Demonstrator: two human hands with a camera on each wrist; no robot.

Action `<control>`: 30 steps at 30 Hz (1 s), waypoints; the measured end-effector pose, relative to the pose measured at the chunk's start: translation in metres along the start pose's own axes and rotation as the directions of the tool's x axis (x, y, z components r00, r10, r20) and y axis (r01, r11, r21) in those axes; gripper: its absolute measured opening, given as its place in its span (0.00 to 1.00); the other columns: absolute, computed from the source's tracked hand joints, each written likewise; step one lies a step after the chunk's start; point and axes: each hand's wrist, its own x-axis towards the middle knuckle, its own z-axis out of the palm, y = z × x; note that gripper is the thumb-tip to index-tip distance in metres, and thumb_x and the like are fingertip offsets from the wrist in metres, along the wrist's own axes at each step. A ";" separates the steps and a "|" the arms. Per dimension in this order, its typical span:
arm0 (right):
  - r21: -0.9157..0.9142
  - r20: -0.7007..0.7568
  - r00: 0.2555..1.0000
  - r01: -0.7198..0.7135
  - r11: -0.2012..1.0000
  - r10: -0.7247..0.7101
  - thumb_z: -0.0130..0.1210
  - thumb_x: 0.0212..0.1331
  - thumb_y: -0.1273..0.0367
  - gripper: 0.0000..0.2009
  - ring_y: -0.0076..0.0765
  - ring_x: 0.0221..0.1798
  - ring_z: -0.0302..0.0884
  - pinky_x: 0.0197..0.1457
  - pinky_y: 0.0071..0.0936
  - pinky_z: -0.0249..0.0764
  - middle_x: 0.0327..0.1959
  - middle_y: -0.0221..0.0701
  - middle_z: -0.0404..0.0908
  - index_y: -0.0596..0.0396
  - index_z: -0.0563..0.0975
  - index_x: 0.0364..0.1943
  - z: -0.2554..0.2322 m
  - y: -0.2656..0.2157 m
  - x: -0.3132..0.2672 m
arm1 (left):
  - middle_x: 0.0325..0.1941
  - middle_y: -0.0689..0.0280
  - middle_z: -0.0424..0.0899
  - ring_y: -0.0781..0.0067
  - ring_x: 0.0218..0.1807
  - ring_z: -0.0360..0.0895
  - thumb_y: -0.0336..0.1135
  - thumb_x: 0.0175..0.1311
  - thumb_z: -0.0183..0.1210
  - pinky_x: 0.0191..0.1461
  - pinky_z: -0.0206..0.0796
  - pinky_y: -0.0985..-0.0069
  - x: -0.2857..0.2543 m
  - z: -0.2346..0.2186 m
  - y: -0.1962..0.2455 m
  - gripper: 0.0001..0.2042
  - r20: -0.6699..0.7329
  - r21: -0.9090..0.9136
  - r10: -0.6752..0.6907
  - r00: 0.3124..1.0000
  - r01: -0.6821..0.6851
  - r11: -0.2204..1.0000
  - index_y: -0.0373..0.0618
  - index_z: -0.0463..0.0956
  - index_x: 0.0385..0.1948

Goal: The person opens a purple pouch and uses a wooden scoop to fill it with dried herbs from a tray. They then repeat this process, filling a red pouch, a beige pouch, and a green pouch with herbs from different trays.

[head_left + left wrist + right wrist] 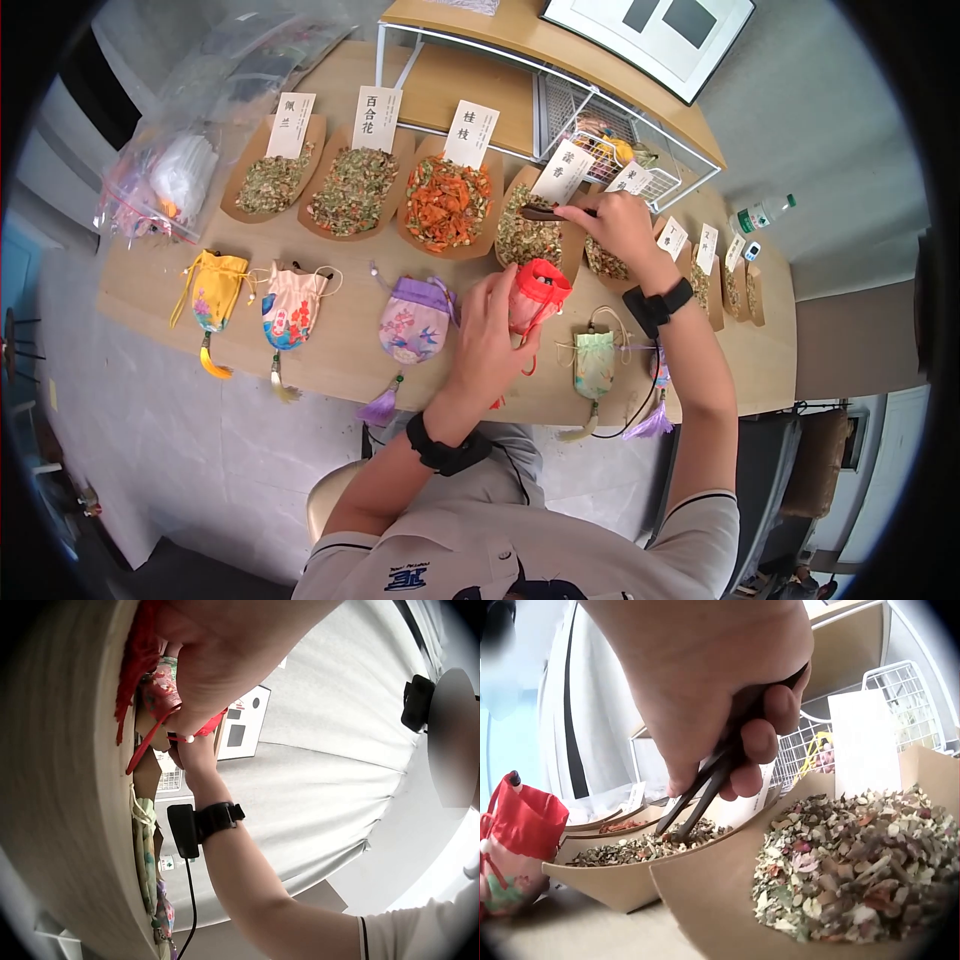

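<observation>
My left hand (pixel 480 345) grips a red drawstring pouch (pixel 541 287), its mouth facing up, over the front part of the table. Its red cord and tassel hang down in the left wrist view. My right hand (pixel 622 232) holds dark tongs (pixel 711 776) whose two prongs point down. Their tips are right at the dried herbs (pixel 634 851) in a brown paper tray (pixel 604 883), slightly apart. That tray is the one with a label card (pixel 562 172) at its back, just beyond the pouch.
More paper trays of herbs line the table, one holding orange pieces (pixel 448 205). Yellow (pixel 214 290), pink (pixel 292 308), purple (pixel 415 320) and green (pixel 594 362) pouches lie along the front edge. A white-framed shelf (pixel 450 80) stands behind; a bottle (pixel 762 213) is at right.
</observation>
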 end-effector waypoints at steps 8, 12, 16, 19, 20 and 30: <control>0.138 0.106 0.993 0.041 0.990 -0.056 0.64 0.58 0.43 0.22 0.46 0.23 0.82 0.28 0.37 0.75 0.18 0.37 0.82 0.47 0.90 0.28 -0.002 -0.007 -0.008 | 0.63 0.51 0.71 0.45 0.63 0.72 0.28 0.50 0.73 0.63 0.69 0.57 -0.001 0.002 -0.001 0.41 0.007 -0.029 -0.008 1.000 0.009 1.000 0.41 0.63 0.70; 0.147 0.087 0.988 0.113 0.983 -0.127 0.65 0.59 0.45 0.21 0.46 0.24 0.82 0.30 0.37 0.76 0.21 0.37 0.84 0.49 0.89 0.29 -0.011 -0.016 -0.013 | 0.63 0.51 0.71 0.45 0.63 0.71 0.28 0.50 0.73 0.64 0.68 0.56 -0.001 0.002 -0.001 0.41 0.000 -0.031 -0.003 1.000 0.003 1.000 0.40 0.64 0.70; 0.090 -0.041 0.960 0.278 0.956 -0.275 0.64 0.60 0.48 0.20 0.45 0.23 0.80 0.29 0.36 0.76 0.21 0.35 0.83 0.50 0.86 0.28 -0.010 -0.018 -0.019 | 0.63 0.50 0.71 0.45 0.63 0.71 0.28 0.50 0.73 0.65 0.67 0.55 0.000 0.001 0.000 0.41 0.001 -0.023 -0.008 1.000 0.008 1.000 0.40 0.64 0.70; -0.051 -0.094 0.937 0.333 0.942 -0.336 0.64 0.61 0.48 0.21 0.42 0.21 0.80 0.26 0.33 0.74 0.19 0.32 0.79 0.50 0.82 0.25 -0.003 -0.019 -0.027 | 0.62 0.50 0.71 0.44 0.62 0.71 0.28 0.50 0.73 0.64 0.68 0.55 -0.001 0.001 0.000 0.41 0.002 -0.025 -0.001 1.000 0.001 1.000 0.40 0.63 0.70; -0.108 -0.102 0.930 0.343 0.933 -0.353 0.63 0.61 0.48 0.21 0.41 0.21 0.80 0.25 0.32 0.74 0.18 0.31 0.78 0.50 0.80 0.24 -0.001 -0.019 -0.029 | 0.61 0.49 0.71 0.44 0.62 0.71 0.28 0.50 0.72 0.64 0.67 0.54 0.000 0.001 0.001 0.41 0.001 -0.028 0.001 1.000 -0.001 1.000 0.40 0.63 0.70; -0.211 -0.180 0.926 0.292 0.933 -0.331 0.67 0.59 0.52 0.19 0.35 0.18 0.77 0.20 0.31 0.69 0.15 0.28 0.74 0.49 0.81 0.21 0.003 -0.030 -0.038 | 0.63 0.50 0.71 0.44 0.64 0.72 0.27 0.50 0.73 0.64 0.69 0.56 0.000 0.002 0.000 0.41 0.013 -0.030 -0.016 1.000 0.017 0.999 0.40 0.63 0.70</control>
